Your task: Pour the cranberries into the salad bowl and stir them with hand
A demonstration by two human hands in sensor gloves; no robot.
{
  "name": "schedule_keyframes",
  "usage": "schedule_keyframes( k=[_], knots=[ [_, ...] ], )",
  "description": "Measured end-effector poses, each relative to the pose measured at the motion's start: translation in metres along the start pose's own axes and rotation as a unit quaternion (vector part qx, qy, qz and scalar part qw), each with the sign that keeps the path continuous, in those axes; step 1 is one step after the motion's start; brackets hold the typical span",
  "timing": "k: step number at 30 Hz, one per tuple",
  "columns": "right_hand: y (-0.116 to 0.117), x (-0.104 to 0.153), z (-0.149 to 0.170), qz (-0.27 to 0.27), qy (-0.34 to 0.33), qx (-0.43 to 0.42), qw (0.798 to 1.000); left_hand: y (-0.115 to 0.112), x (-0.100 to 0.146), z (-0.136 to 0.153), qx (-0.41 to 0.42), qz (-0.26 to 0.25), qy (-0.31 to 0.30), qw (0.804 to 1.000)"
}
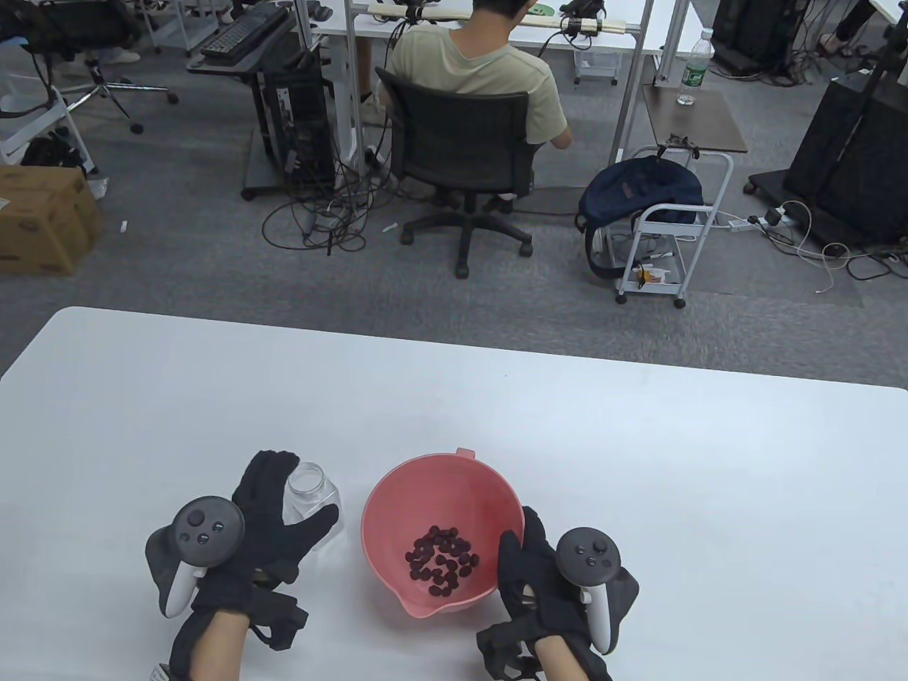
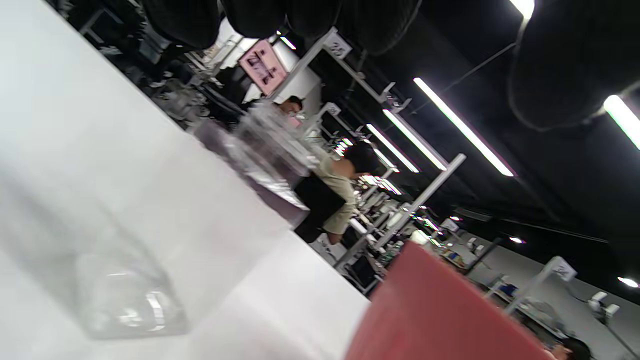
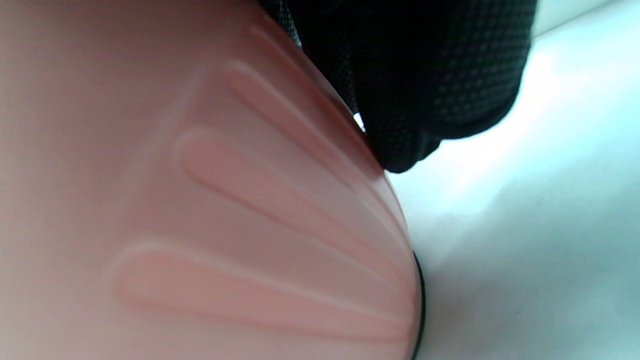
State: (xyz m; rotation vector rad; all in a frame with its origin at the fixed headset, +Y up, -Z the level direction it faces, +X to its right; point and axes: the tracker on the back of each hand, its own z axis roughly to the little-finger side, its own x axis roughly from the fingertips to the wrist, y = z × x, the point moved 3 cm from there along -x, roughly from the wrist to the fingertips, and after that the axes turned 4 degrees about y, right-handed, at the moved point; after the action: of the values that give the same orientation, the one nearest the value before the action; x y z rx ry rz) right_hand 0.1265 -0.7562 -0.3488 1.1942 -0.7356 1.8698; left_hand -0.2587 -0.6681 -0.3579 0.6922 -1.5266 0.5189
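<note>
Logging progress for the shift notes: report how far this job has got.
Done: cranberries lie in the pink salad bowl, and the clear jar stands upright, emptied. In hand: left hand at the jar, right hand holding the bowl's rim. Left: stirring by hand.

The left hand (image 1: 273,514) is covering much of the clear jar (image 1: 312,496), hiding its grip. The bowl (image 3: 200,210) is filling the right wrist view, blurred and cut off.
</note>
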Motion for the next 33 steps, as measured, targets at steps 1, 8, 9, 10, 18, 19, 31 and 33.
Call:
schedule_keyframes(
  k=[1, 8, 9, 10, 18, 19, 31, 33],
  knots=[
    [0.000, 0.000, 0.000, 0.001, 0.000, 0.000, 1.000, -0.002, 0.002, -0.011, 0.004, 0.004, -0.015, 1.000],
    [0.002, 0.000, 0.000, -0.002, 0.000, -0.005, 1.000, -0.026, 0.003, -0.093, 0.000, 0.094, -0.107, 0.990],
    [0.002, 0.000, 0.000, -0.003, 0.000, -0.006, 1.000, -0.033, 0.002, -0.104, -0.018, 0.109, -0.120, 0.987],
    [0.002, 0.000, 0.000, -0.003, 0.000, -0.006, 1.000, -0.040, 0.002, -0.110, -0.031, 0.123, -0.127, 0.984],
    [0.003, 0.000, 0.002, -0.013, 0.001, -0.016, 1.000, -0.115, -0.012, -0.130, -0.100, 0.269, -0.127, 0.949],
    [0.003, 0.000, 0.002, -0.014, 0.001, -0.017, 1.000, -0.121, -0.014, -0.129, -0.111, 0.272, -0.124, 0.948],
    [0.004, -0.001, 0.003, -0.020, 0.003, -0.021, 1.000, -0.179, -0.033, -0.110, -0.196, 0.358, -0.064, 0.911],
    [0.004, -0.001, 0.003, -0.022, 0.004, -0.023, 0.999, -0.183, -0.032, -0.104, -0.216, 0.375, -0.058, 0.900]
  ],
)
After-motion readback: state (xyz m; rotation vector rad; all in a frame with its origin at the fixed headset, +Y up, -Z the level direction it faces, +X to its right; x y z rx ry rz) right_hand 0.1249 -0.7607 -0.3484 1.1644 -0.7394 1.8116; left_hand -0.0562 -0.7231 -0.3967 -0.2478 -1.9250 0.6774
